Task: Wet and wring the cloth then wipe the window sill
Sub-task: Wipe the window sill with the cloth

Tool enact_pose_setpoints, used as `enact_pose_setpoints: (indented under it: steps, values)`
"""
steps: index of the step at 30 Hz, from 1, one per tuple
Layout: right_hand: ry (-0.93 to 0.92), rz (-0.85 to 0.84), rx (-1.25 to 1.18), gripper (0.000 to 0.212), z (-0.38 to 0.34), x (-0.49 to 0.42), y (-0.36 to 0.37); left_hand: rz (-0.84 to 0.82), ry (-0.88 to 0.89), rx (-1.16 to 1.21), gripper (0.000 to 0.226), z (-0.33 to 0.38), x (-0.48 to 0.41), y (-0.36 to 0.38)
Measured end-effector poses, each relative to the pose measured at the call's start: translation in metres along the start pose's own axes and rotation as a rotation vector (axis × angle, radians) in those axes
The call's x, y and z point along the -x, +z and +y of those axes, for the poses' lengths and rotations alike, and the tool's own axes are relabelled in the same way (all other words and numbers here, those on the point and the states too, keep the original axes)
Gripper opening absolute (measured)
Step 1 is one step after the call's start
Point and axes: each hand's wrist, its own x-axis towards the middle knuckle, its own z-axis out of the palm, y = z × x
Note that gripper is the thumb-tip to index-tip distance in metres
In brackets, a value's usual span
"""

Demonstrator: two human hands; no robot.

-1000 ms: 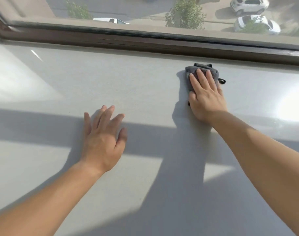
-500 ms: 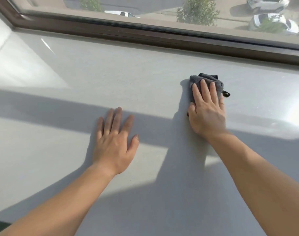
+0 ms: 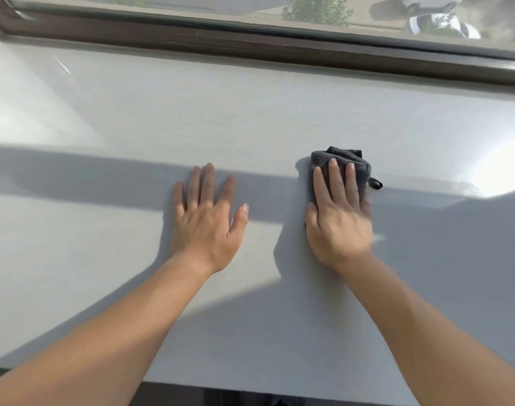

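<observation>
Pressing down through flat, straight fingers, the right hand (image 3: 338,224) is lying on a folded dark grey cloth (image 3: 342,158). The cloth is resting on the pale grey window sill (image 3: 250,118), right of centre and roughly midway between the brown window frame (image 3: 279,51) and the sill's near edge. The palm is covering the cloth's near part, so only the far folds and a small hanging loop (image 3: 375,183) at its right side are showing. Holding it flat like this is, I judge, spreading pressure for wiping rather than gripping. The hand's right edge is blurring, which suggests a stroke is under way.

The left hand (image 3: 206,221) is lying spread, palm down, on the bare sill near the right hand and apart from the cloth, probably bracing the person's lean. Whether the cloth is wet is not showing.

No bucket, basin or other container is appearing in this head view. Beyond the glass, a shrub (image 3: 317,8) and parked cars (image 3: 437,24) are showing.
</observation>
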Motion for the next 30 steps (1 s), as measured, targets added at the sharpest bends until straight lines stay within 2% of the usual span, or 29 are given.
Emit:
enact_pose_setpoints:
  steps: [3, 5, 7, 10, 11, 13, 16, 19, 20, 22, 24, 25, 26, 28, 30]
  values:
    - [-0.307, 0.008, -0.028, 0.060, -0.036, 0.057, 0.010, -0.008, 0.001, 0.009, 0.075, -0.002, -0.004, 0.001]
    - [-0.426, -0.048, -0.016, 0.057, -0.028, 0.073, 0.009, -0.033, 0.018, 0.072, 0.075, -0.006, -0.005, 0.001]
    - [-0.359, -0.043, 0.019, 0.058, -0.004, 0.065, 0.008, -0.052, 0.048, 0.162, 0.075, -0.012, -0.003, -0.001]
    - [-0.015, -0.021, 0.048, 0.066, 0.006, 0.056, 0.001, 0.010, 0.092, 0.167, 0.068, -0.024, 0.023, -0.009]
    - [0.042, -0.009, 0.050, 0.067, -0.007, 0.060, 0.000, 0.031, 0.093, 0.172, 0.067, -0.027, 0.037, -0.012]
    - [-0.018, 0.003, 0.035, 0.067, -0.038, 0.085, 0.001, 0.031, 0.095, 0.242, 0.068, -0.030, 0.064, -0.012]
    - [-0.327, -0.070, -0.025, 0.064, -0.072, 0.146, 0.003, 0.034, 0.108, 0.386, 0.067, -0.035, 0.083, -0.012]
    - [-0.518, -0.126, -0.005, 0.064, -0.055, 0.164, 0.001, 0.047, 0.129, 0.386, 0.065, -0.039, 0.084, -0.010]
    - [-0.484, -0.121, 0.004, 0.064, -0.042, 0.158, 0.000, 0.044, 0.134, 0.349, 0.065, -0.038, 0.084, -0.010]
    - [-0.254, -0.086, 0.008, 0.065, -0.022, 0.140, -0.004, 0.029, 0.137, 0.281, 0.064, -0.034, 0.084, -0.009]
    - [-0.018, -0.066, -0.001, 0.067, -0.027, 0.136, -0.006, 0.017, 0.135, 0.258, 0.065, -0.032, 0.086, -0.009]
    - [0.012, -0.054, -0.008, 0.068, -0.041, 0.143, -0.005, 0.016, 0.136, 0.257, 0.065, -0.032, 0.086, -0.010]
    - [-0.033, -0.056, -0.021, 0.068, -0.056, 0.155, -0.004, 0.016, 0.135, 0.253, 0.065, -0.032, 0.086, -0.010]
    - [-0.242, -0.107, -0.041, 0.067, -0.079, 0.184, -0.001, 0.006, 0.129, 0.228, 0.066, -0.032, 0.085, -0.011]
    - [-0.393, -0.137, -0.056, 0.065, -0.075, 0.198, -0.004, -0.023, 0.132, 0.193, 0.068, -0.030, 0.084, -0.013]
